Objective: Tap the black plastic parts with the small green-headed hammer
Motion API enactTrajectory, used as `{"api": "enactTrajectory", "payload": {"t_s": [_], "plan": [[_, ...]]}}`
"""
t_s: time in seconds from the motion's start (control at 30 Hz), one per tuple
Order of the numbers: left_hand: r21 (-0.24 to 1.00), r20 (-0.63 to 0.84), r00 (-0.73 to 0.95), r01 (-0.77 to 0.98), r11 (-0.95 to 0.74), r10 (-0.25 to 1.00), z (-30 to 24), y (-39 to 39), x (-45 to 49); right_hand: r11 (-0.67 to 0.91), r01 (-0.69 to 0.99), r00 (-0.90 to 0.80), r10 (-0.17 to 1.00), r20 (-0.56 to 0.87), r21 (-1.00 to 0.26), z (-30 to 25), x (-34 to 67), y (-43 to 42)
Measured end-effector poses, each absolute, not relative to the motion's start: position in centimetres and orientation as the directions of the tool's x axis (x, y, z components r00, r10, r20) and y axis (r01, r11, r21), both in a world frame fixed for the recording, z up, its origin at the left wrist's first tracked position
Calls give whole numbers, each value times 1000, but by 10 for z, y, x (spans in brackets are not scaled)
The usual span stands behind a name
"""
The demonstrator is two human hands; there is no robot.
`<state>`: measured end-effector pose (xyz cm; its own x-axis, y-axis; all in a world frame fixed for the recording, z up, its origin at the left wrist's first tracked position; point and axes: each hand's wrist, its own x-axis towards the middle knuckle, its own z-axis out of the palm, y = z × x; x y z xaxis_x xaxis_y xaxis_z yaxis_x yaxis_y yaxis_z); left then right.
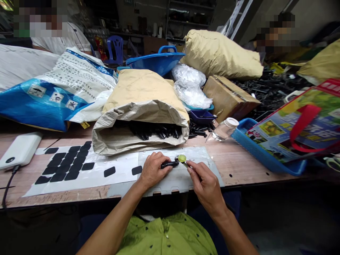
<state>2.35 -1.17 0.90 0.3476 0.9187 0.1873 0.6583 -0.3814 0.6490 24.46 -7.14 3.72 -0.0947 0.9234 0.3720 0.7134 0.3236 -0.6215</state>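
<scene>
My left hand [153, 169] is closed around a small black plastic part [170, 164], holding it over a grey plastic sheet [202, 156] at the table's front edge. My right hand [204, 184] pinches a thin tool with a yellow-green tip [182, 158] that touches the end of the black part. Just behind my hands lies an open tan paper sack [140, 106] on its side, with several similar black parts [156, 131] spilling from its mouth.
A white backing sheet with several black pads [69, 163] lies to the left, beside a white power bank [20, 150]. A clear bottle [224, 129], blue tray [262, 156], cardboard box [230, 95], blue-white bag [53, 92] and two other people stand behind.
</scene>
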Motion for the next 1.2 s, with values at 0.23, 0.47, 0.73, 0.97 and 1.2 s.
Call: {"api": "enactTrajectory", "payload": {"t_s": [0.23, 0.47, 0.73, 0.97, 1.2], "plan": [[646, 163, 357, 666, -373, 920, 10, -11, 24, 338, 730, -123, 920, 372, -594, 42, 239, -69], [634, 162, 354, 678, -372, 921, 9, -12, 24, 350, 721, -168, 926, 339, -599, 38, 230, -69], [635, 156, 347, 682, -363, 925, 14, -13, 25, 129, 865, 118, 887, 446, -484, 33, 291, -36], [615, 154, 354, 697, -370, 923, 11, -10, 25, -10, 971, 118, 891, 438, -240, 3, 303, -13], [590, 283, 569, 532, -608, 772, 23, -42, 23, -15, 975, 114, 889, 443, -222, 3, 297, -14]]}}
